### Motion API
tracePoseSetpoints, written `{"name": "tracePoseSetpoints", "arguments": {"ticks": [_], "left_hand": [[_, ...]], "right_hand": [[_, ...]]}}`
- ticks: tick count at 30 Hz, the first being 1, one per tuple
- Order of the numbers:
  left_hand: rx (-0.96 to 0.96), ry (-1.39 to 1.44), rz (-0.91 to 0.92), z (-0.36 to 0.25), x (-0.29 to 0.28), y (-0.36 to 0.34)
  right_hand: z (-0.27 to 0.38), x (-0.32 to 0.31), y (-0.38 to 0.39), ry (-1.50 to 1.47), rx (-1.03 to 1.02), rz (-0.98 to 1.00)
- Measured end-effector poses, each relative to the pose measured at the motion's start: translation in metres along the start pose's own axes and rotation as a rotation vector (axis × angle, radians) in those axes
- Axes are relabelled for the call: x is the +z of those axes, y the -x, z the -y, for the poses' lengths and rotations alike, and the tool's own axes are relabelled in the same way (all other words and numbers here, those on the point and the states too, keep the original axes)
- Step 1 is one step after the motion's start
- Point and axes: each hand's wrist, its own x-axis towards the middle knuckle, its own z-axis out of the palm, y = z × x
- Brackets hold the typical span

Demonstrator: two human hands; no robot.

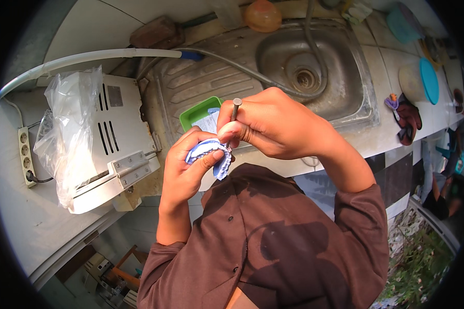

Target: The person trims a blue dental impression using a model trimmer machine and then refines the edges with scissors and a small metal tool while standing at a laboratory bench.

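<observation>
My left hand grips a pale blue dental cast with a row of moulded teeth, thumb across its front. My right hand is closed on a slim metal tool with a flat round top, held upright with its lower end at the cast's right side; the exact tip is hard to make out. Behind both hands a green plastic tray with a printed slip in it rests on the steel drainboard.
A white machine under crumpled plastic and a power strip stand left. The sink holds a hose. An orange bowl, lidded tub and dark cloth lie around it. Another person is at far right.
</observation>
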Motion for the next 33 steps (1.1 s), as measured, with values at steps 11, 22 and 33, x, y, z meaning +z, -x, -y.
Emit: {"name": "tracePoseSetpoints", "arguments": {"ticks": [11, 22, 33], "left_hand": [[0.082, -0.04, -0.017, 0.001, 0.004, -0.001], [0.163, 0.047, -0.098, -0.004, 0.003, 0.002], [0.081, 0.146, -0.039, -0.007, -0.003, 0.006]], "right_hand": [[0.003, 0.002, 0.0, 0.121, -0.047, 0.006], [0.0, -0.003, 0.012, 0.094, -0.129, -0.158], [0.002, 0.019, 0.023, 0.257, -0.077, -0.161]]}}
